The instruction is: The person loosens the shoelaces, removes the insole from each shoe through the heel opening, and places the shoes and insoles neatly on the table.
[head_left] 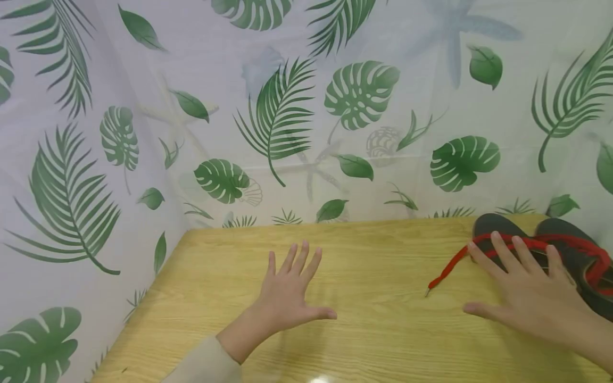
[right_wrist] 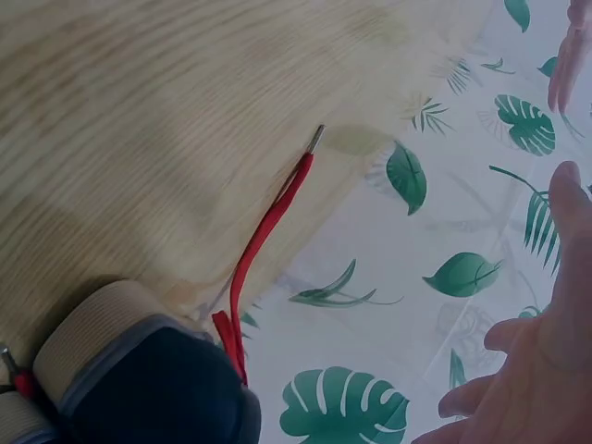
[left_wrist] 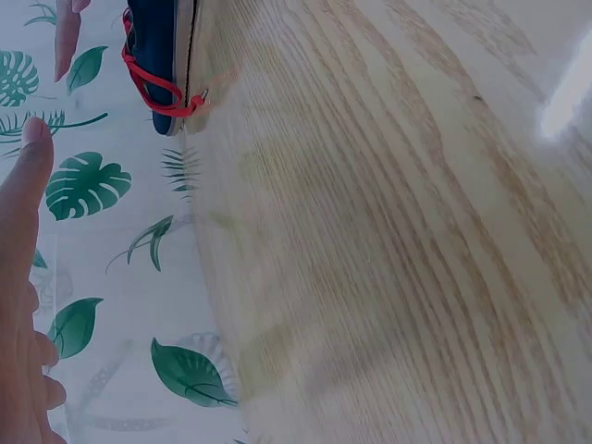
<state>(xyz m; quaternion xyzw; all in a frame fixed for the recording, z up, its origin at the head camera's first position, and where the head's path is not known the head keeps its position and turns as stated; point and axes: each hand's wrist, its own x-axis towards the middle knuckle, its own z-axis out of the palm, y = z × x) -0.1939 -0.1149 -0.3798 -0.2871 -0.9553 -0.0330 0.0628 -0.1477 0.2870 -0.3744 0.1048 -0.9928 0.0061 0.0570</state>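
Both hands are held out over the table with fingers spread, and neither holds anything. The left hand (head_left: 286, 295) hovers left of centre above the wood, its thumb pointing right. At the right, the right hand (head_left: 531, 292) overlaps a pair of dark shoes (head_left: 560, 229) in the head view, hiding part of them. Red shoelaces (head_left: 450, 268) lie across the shoes. One lace end with a metal tip stretches out onto the table, and in the right wrist view this red lace (right_wrist: 254, 245) runs up past a dark shoe (right_wrist: 153, 388) with a ribbed pale sole.
The table (head_left: 230, 260) has a light wood-grain top. Behind it and along its left side hangs a white cloth (head_left: 297, 197) printed with green leaves and pale starfish. The shoes stand at the table's back right corner, close to the cloth.
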